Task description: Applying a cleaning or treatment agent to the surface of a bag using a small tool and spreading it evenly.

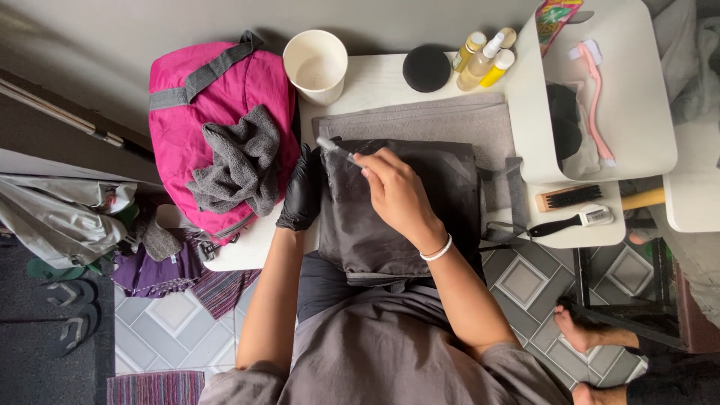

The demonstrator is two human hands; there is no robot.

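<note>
I am pinching a slim grey-handled brush [335, 149] in my bare right hand [397, 196], working its tip across the top left corner of the flat dark grey fabric bag [420, 217] lying on the folded grey towel [457, 120] on the small white table [375, 82]. My left hand [300, 196] in its black glove is pressing flat on the bag's left edge, fingers together — keeping the cloth taut. Short, light strokes seem wisest here — the thin fabric looks ready to bunch.
</note>
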